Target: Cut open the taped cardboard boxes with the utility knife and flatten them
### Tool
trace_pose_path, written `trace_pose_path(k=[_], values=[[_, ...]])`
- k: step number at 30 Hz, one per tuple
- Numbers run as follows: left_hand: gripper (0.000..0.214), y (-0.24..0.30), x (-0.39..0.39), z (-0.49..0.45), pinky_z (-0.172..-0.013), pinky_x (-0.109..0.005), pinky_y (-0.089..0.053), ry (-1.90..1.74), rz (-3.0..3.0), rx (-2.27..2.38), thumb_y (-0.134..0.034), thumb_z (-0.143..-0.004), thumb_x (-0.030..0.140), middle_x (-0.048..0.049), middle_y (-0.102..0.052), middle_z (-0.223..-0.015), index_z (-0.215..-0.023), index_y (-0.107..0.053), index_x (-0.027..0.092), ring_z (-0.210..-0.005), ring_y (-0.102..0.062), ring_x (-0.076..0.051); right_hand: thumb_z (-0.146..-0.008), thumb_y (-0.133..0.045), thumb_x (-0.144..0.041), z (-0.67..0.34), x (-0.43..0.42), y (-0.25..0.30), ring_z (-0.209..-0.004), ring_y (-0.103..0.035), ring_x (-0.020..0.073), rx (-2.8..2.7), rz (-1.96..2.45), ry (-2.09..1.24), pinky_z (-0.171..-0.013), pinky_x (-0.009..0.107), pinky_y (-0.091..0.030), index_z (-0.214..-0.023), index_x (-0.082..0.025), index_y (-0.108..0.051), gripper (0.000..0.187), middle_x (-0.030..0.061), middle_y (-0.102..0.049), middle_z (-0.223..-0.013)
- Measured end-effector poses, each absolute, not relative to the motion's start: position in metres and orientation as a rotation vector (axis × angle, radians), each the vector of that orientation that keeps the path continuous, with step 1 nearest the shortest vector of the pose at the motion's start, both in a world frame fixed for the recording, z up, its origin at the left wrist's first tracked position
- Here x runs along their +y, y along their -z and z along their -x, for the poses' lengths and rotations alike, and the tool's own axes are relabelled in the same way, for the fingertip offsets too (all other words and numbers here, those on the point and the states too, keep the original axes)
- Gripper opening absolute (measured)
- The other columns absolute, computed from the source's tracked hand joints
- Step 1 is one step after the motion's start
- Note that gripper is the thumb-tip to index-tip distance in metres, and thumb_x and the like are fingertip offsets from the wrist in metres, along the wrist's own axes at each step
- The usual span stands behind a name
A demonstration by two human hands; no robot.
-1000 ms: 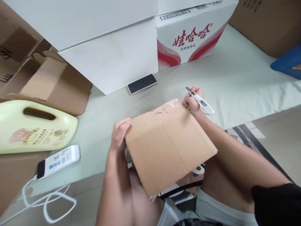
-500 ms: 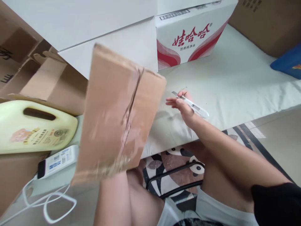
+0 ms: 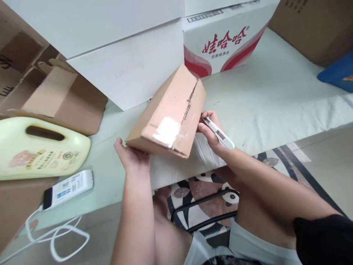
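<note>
A brown cardboard box [image 3: 165, 110] is held tilted above the bed-like surface, with a taped seam running along its upper face. My left hand [image 3: 134, 159] supports its lower left end, the thumb showing outside and the other fingers hidden beneath. Closed around a white utility knife [image 3: 223, 137], my right hand [image 3: 210, 134] is at the box's right side. The knife's tip lies close to the cardboard; whether it touches cannot be made out.
White cartons [image 3: 132, 70] and a red-and-white water carton [image 3: 220, 48] stand behind. On the left are an open cardboard box [image 3: 55, 88], a yellow jug [image 3: 49, 147] and a white device [image 3: 70, 187] with a cable. A blue object [image 3: 339, 73] sits at right.
The box has turned and dropped toward the right, so its taped seam and side now show. My left hand has come into view under it. My right hand has closed in beside the box.
</note>
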State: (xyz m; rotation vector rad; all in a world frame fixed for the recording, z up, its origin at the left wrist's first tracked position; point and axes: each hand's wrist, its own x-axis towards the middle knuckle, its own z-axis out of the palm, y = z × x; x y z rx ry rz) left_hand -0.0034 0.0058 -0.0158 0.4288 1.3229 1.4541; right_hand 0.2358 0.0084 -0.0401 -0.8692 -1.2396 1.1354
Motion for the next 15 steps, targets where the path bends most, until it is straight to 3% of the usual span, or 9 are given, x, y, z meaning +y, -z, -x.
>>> trace_pose_path(k=[5, 9, 15], values=[[0.026, 0.009, 0.006, -0.004, -0.067, -0.026, -0.055, -1.512, -0.37, 1.326, -0.067, -0.07, 0.047, 0.0, -0.07, -0.081, -0.081, -0.059, 0.025, -0.095, -0.069, -0.022, -0.089, -0.064, -0.063, -0.238, 0.009, 0.041, -0.076, -0.057, 0.0167, -1.215, 0.88, -1.082, -0.074, 0.035, -0.049, -0.101, -0.03, -0.037, 0.044, -0.004, -0.048, -0.082], [0.014, 0.007, 0.007, -0.005, -0.06, -0.026, -0.053, -1.488, -0.214, 1.335, -0.062, -0.066, 0.032, 0.002, -0.068, -0.075, -0.078, -0.059, 0.024, -0.075, -0.066, -0.019, -0.09, -0.063, -0.06, -0.24, 0.008, 0.036, -0.081, -0.063, 0.0176, -1.132, 0.893, -0.956, -0.076, 0.038, -0.052, -0.1, -0.03, -0.039, 0.039, -0.0011, -0.061, -0.092], [0.015, 0.009, 0.009, -0.004, -0.066, -0.03, -0.056, -1.489, -0.191, 1.404, -0.059, -0.065, 0.033, 0.0009, -0.067, -0.078, -0.078, -0.057, 0.024, -0.079, -0.067, -0.021, -0.096, -0.054, -0.054, -0.239, -0.007, 0.019, -0.061, -0.055, 0.0146, -1.085, 0.808, -0.86, -0.062, 0.035, -0.046, -0.105, -0.031, -0.049, 0.025, -0.0022, -0.067, -0.082]])
